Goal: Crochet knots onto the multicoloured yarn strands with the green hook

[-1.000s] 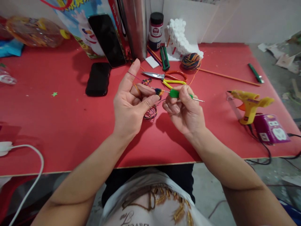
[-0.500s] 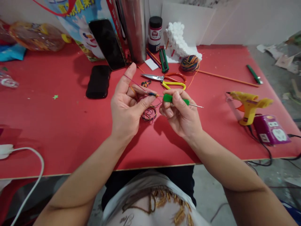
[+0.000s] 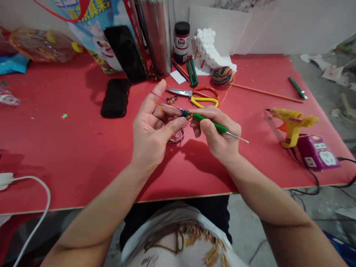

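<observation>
My left hand [image 3: 151, 129] pinches a small crocheted piece [image 3: 187, 113] between thumb and fingers. Its index finger is raised, with a strand of multicoloured yarn [image 3: 160, 97] stretched over it. In my right hand [image 3: 219, 129] is a crochet hook [image 3: 214, 125] with a green handle; the front end meets the small piece, and a bare metal end sticks out to the lower right. Loose loops of yarn [image 3: 178, 138] hang below my left hand, partly hidden by it. Behind the hands lie scissors [image 3: 198, 97] and a small dark and orange yarn piece [image 3: 171, 100].
A yarn ball [image 3: 222, 76] lies by a white model [image 3: 207, 48]. On the right are a yellow glue gun [image 3: 292, 124] and a purple power block [image 3: 317, 152]. Two phones, one leaning [image 3: 126, 53] and one flat [image 3: 115, 98], a steel flask [image 3: 157, 37] and a green cutter [image 3: 191, 72] sit farther back.
The crochet hook has moved left, up to the small piece, and tilts more downward to the right. My right hand has turned with it. The view has shifted slightly.
</observation>
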Demonstrator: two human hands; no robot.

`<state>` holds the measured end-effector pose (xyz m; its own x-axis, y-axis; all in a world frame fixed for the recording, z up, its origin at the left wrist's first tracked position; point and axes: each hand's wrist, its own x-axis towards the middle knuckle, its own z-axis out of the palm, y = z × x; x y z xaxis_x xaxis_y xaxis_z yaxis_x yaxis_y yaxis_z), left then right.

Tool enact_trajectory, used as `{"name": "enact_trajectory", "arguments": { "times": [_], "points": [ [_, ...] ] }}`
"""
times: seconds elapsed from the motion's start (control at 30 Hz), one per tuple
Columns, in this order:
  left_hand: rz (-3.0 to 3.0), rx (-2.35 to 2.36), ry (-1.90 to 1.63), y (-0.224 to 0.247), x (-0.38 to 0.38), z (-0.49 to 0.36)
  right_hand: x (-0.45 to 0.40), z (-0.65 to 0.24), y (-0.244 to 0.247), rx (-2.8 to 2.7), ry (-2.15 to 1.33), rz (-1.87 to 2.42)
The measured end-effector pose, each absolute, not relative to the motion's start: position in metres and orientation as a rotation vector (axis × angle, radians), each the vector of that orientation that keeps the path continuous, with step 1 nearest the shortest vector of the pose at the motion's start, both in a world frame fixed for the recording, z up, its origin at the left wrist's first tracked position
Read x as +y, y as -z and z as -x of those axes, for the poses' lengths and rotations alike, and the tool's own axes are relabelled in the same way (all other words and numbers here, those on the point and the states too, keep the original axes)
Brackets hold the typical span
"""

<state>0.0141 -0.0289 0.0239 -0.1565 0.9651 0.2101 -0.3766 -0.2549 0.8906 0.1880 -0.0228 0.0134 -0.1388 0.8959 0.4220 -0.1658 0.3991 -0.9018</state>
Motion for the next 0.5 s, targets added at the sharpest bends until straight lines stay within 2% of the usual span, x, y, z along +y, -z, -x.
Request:
{"name": "enact_trajectory", "arguments": {
  "times": [0.2, 0.5],
  "points": [
    [-0.988, 0.846, -1.587, -0.0264, -0.0303, -0.0135, -0.0201, -0.1829, -0.0108, -1.206, -1.266, 0.665],
    [-0.902, 0.838, -1.598, -0.0231, -0.0252, -0.0118, -0.0184, -0.1827, -0.0104, -1.183, -1.297, 0.682]
  ]
}}
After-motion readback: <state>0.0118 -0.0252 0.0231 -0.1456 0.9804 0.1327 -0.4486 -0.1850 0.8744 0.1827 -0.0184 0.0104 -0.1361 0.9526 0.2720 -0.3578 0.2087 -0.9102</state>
